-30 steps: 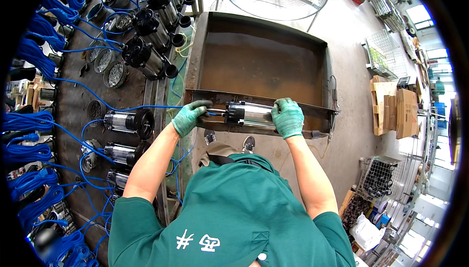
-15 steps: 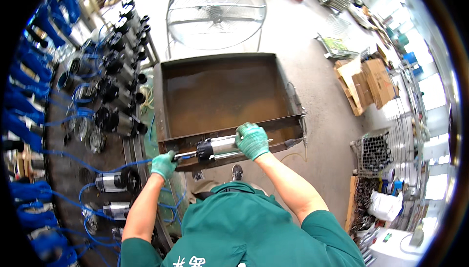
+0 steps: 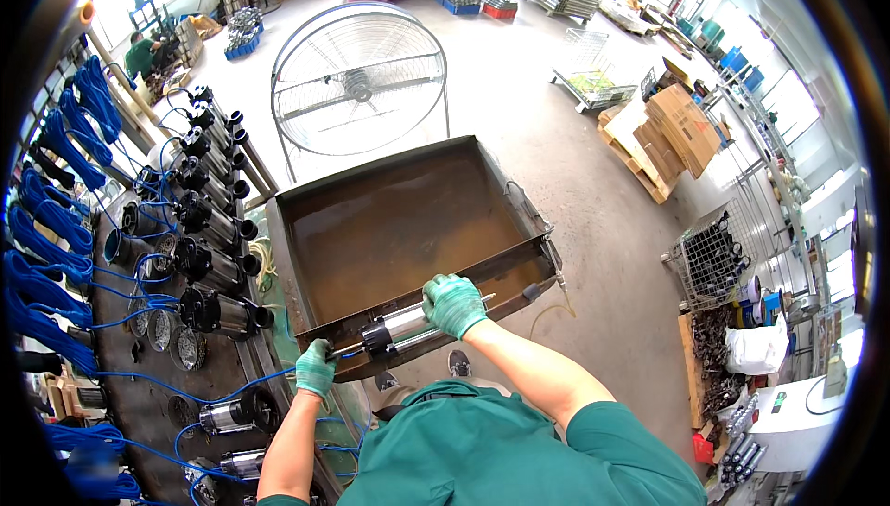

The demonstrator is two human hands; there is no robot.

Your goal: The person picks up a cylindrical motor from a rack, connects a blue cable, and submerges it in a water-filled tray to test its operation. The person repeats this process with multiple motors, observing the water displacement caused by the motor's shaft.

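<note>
A silver cylindrical pump motor (image 3: 404,322) with a black end cap lies along the near compartment of the metal water tank (image 3: 311,316), tilted slightly up to the right. My gloved right hand (image 3: 453,306) is closed over the silver body near its right end, where a thin shaft sticks out. At the black end, my gloved left hand (image 3: 315,367) is closed round the blue cable (image 3: 269,377), beside a thin metal rod; the fingers partly hide the grip. Brown, murky water (image 3: 399,228) fills the tank's larger part.
On the left, a dark workbench (image 3: 139,339) bears a row of black-and-silver pumps (image 3: 213,263) and blue cable coils (image 3: 56,297). A large round fan (image 3: 360,84) stands behind the tank. Cardboard (image 3: 681,126) on a pallet and a wire cage (image 3: 714,260) are at the right.
The view has turned and tilted, showing more of the far floor. Both hands keep their hold, and the pump motor stays at the tank's near side.
</note>
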